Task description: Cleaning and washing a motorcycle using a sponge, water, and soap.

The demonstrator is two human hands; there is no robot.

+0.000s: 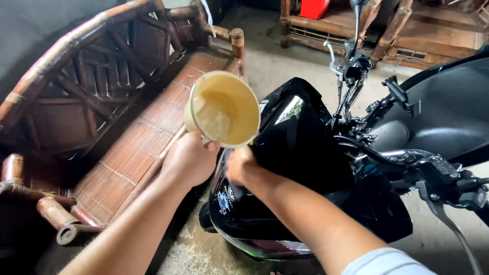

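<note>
My left hand (189, 159) grips a pale yellow plastic scoop cup (224, 108) by its handle, tilted with its open mouth facing me above the front of a black motorcycle (300, 147). Whether anything is in the cup is unclear. My right hand (239, 165) rests against the left side of the glossy black front cowl, fingers pressed on the panel just under the cup's rim. Whether that hand holds anything is hidden by its back.
A bamboo bench (127, 147) with a slatted seat stands at the left, close to the motorcycle's front. Handlebars, levers and a mirror stem (351, 66) stick out at right. More bamboo furniture (387, 35) and a red container (313, 7) stand behind, on a concrete floor.
</note>
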